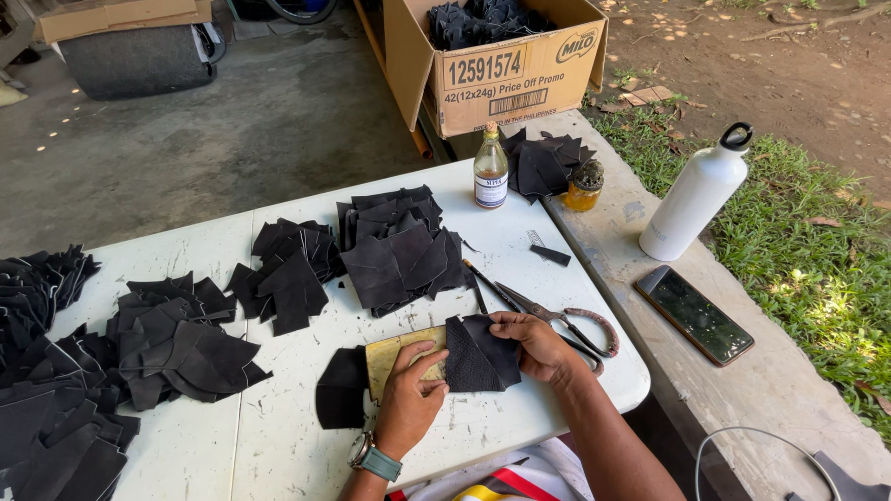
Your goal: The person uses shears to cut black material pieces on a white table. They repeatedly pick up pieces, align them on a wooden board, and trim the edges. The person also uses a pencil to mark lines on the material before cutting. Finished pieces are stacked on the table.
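Observation:
My left hand [410, 397] presses down on a yellowish flat pad [388, 355] near the table's front edge. My right hand [531, 341] grips a black leather piece [475, 355], folded over the pad's right end. Another black piece [341, 387] lies flat just left of the pad. Scissors with wrapped handles [564, 323] rest right beside my right hand. A thin dark brush or pen [492, 286] lies above them.
Piles of black leather pieces [399, 249] cover the white folding table [278, 436]. A glass bottle [490, 167] and small jar [585, 186] stand at the back. A cardboard box [501, 65], white water bottle [696, 195] and phone [694, 314] sit to the right.

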